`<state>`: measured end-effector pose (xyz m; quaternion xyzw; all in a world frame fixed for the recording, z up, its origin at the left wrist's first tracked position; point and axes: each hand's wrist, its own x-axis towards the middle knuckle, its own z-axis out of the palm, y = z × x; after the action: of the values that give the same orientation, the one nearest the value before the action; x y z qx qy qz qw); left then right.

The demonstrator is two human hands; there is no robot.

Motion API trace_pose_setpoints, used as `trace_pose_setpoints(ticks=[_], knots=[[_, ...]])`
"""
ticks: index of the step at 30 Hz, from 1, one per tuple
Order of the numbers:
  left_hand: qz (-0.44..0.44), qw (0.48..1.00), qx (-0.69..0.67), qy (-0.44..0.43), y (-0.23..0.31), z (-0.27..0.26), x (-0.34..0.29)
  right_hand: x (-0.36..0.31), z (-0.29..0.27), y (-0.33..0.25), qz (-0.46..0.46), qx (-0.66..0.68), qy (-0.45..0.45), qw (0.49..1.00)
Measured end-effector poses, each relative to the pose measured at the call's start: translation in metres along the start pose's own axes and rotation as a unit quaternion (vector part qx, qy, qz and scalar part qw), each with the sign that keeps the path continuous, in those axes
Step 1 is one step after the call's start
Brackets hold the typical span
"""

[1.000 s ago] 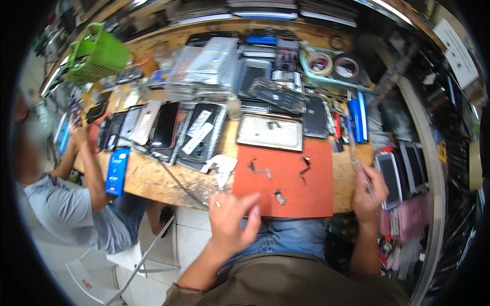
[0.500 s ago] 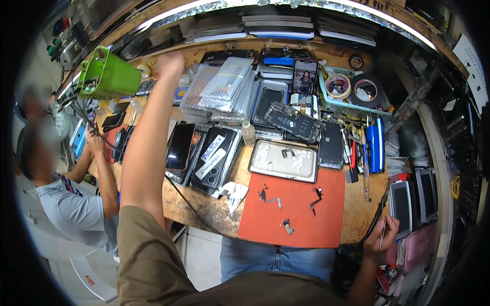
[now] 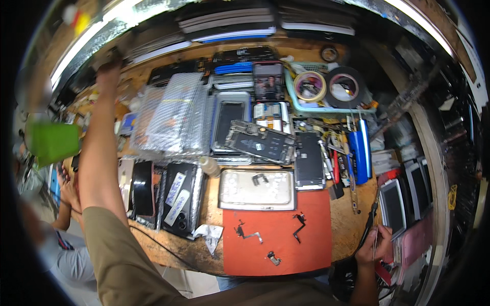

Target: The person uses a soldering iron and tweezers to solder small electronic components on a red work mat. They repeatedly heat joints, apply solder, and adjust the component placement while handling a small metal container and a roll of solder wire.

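My left arm stretches far over the bench, and my left hand (image 3: 108,74) is near its back left edge, below the light strip. Motion blurs its fingers, so what it holds, if anything, cannot be made out. My right hand (image 3: 374,246) is low at the bench's right edge, closed on thin metal tweezers (image 3: 375,238). A black cable (image 3: 368,224) runs close by it. Three small phone parts, among them a flex cable (image 3: 299,227), lie on the orange mat (image 3: 278,245). Behind them sits a pale phone-shaped tray (image 3: 240,187) with small pieces in it.
Bubble-wrapped packs (image 3: 171,115) are stacked at left centre, with wrapped phones (image 3: 178,204) before them. A small bottle (image 3: 209,166) stands beside the tray. A basket (image 3: 334,108) holds tape rolls. Beyond my left arm are a green basket (image 3: 55,143) and another person's hand (image 3: 66,186).
The view has swung left and forward, so the bench's things sit lower or further left. My left hand has reached further left. The tweezers stay in my right hand.
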<state>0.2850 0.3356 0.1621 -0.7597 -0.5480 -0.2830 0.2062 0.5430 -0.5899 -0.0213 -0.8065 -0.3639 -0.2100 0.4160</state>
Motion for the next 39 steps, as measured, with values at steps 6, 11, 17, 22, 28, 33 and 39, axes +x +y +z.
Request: trace_pose_setpoints(ticks=[6, 11, 17, 22, 28, 33, 39], knots=[[0.017, 0.99, 0.117, -0.083, -0.023, 0.026, 0.028, 0.0, 0.002, 0.003, -0.013, -0.003, 0.005, 1.0], [0.07, 0.992, 0.017, 0.103, -0.05, 0.023, 0.015, 0.002, 0.004, -0.004, 0.01, -0.004, 0.026, 1.0], [0.013, 0.988, -0.049, 0.143, -0.036, -0.043, -0.016, 0.003, 0.005, -0.004, -0.014, -0.012, 0.047, 0.999], [-0.201, 0.843, -0.495, 0.068, 0.063, -0.129, -0.124, 0.005, 0.007, -0.003, -0.033, 0.021, 0.039, 0.998], [-0.138, 0.763, -0.624, -0.093, 0.141, -0.25, -0.301, 0.011, 0.002, -0.003, -0.054, 0.014, 0.059, 0.997], [0.073, 0.78, -0.58, -0.225, 0.198, -0.293, -0.46, 0.011, -0.004, -0.018, 0.001, 0.189, 0.079, 0.979], [0.292, 0.84, -0.432, -0.148, 0.236, -0.312, -0.527, 0.026, 0.01, -0.074, -0.067, 0.283, -0.039, 0.956]])
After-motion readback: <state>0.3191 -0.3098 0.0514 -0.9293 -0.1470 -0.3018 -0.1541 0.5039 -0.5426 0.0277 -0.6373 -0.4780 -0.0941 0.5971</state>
